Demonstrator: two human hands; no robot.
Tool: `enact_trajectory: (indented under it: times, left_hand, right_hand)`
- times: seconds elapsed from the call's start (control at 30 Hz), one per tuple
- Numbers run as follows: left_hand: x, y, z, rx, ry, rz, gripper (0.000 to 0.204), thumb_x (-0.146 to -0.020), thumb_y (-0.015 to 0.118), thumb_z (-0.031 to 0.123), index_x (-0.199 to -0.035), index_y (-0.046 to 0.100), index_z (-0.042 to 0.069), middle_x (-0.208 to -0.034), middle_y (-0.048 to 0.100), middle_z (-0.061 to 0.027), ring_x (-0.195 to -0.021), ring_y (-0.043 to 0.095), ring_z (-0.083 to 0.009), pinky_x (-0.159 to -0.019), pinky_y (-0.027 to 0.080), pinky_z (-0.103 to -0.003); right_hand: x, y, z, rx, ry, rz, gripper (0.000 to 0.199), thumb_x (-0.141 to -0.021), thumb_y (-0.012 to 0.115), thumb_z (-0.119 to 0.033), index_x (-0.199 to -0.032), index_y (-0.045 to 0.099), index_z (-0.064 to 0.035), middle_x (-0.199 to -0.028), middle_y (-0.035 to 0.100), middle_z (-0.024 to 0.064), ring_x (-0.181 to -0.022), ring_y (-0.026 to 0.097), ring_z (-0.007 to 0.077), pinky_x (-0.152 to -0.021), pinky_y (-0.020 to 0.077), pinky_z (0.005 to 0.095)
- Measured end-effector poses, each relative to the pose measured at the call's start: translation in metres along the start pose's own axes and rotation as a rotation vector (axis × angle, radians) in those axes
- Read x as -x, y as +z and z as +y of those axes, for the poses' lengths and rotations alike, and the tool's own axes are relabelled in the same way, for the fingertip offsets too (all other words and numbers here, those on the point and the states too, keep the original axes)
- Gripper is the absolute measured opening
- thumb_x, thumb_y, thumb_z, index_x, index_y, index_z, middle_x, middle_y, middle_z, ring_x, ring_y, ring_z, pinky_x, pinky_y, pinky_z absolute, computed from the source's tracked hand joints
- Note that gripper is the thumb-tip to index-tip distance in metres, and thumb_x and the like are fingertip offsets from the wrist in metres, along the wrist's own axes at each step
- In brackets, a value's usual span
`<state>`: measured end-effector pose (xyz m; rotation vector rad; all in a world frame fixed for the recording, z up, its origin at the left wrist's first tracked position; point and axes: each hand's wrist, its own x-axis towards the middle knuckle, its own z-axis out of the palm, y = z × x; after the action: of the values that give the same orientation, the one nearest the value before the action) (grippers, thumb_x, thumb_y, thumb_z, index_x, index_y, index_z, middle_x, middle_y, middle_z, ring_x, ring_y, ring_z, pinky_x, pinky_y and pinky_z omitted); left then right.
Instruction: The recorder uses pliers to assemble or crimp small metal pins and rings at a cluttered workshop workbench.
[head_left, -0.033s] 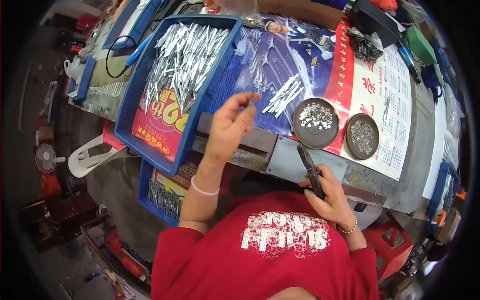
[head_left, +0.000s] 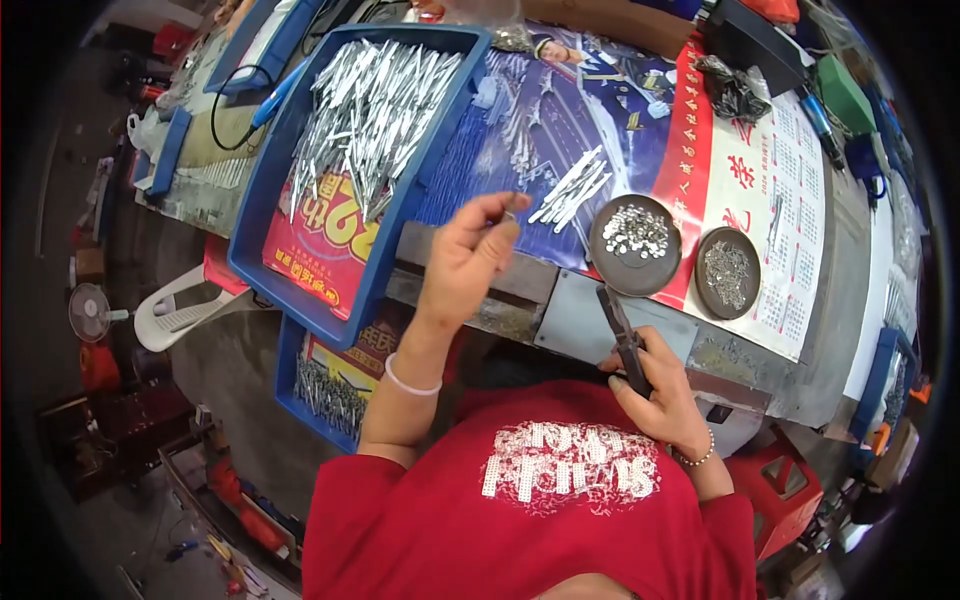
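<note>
My left hand is raised over the front edge of the bench. Its thumb and forefinger are pinched together; any piece between them is too small to name. Dark pliers are gripped in my right hand, close to my chest, with the jaws pointing up and away. Beyond the left hand, several thin silvery metal strips lie in a loose bunch. A round dish of small shiny discs stands past the pliers. To its right, a smaller dish holds tiny metal parts.
At the left, a blue tray carries a heap of slender metal strips. A lower blue bin with more metal pieces sits beneath it. A printed poster covers the bench. A black plastic bag lies at the back right. A red stool stands at the right.
My left hand appears very slightly farther right, and the whole view has shifted a little. Both hands keep the same grip.
</note>
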<state>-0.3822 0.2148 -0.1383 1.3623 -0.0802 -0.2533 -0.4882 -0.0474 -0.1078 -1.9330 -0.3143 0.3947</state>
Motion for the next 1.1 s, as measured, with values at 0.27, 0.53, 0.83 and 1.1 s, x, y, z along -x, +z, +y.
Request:
enact_trajectory:
  times: [0.27,0.53,0.83,1.1]
  left_hand:
    - [0.022,0.018,-0.03,-0.1,0.247,-0.109,0.022,-0.093,0.061,-0.002,-0.115,0.06,-0.003,-0.101,0.063,-0.0067,-0.078,0.057,-0.0093,-0.07,0.048,-0.022]
    - [0.01,0.016,-0.053,-0.059,0.434,-0.157,0.009,-0.092,0.061,-0.002,-0.101,0.058,-0.001,-0.094,0.061,-0.0096,-0.082,0.058,-0.0149,-0.073,0.048,-0.025]
    - [0.016,0.017,-0.057,0.052,0.409,-0.192,0.01,-0.094,0.061,0.003,-0.102,0.056,0.001,-0.094,0.06,-0.0091,-0.082,0.056,-0.0148,-0.073,0.047,-0.027]
    - [0.014,0.016,-0.061,0.094,0.36,-0.123,0.01,-0.09,0.065,0.001,-0.098,0.059,0.002,-0.089,0.064,-0.0085,-0.078,0.061,-0.0152,-0.069,0.048,-0.026]
  right_hand:
    - [-0.024,0.011,-0.018,0.106,-0.001,0.14,0.025,-0.075,0.066,-0.008,-0.098,0.068,0.0008,-0.095,0.054,0.0134,-0.083,0.057,0.0275,-0.075,0.0449,0.0341]
    - [-0.042,0.008,-0.024,0.305,-0.027,0.102,0.026,-0.073,0.065,0.0,-0.099,0.067,0.0029,-0.096,0.055,0.0152,-0.081,0.058,0.0279,-0.071,0.0454,0.032]
    - [-0.057,-0.003,-0.063,0.733,-0.06,-0.073,0.026,-0.072,0.067,0.002,-0.098,0.064,0.005,-0.101,0.055,0.0194,-0.077,0.06,0.0335,-0.067,0.048,0.0374]
    - [-0.059,-0.002,-0.064,0.705,-0.038,-0.088,0.026,-0.072,0.066,0.002,-0.098,0.067,-0.0001,-0.097,0.056,0.0165,-0.075,0.062,0.031,-0.064,0.0486,0.0341]
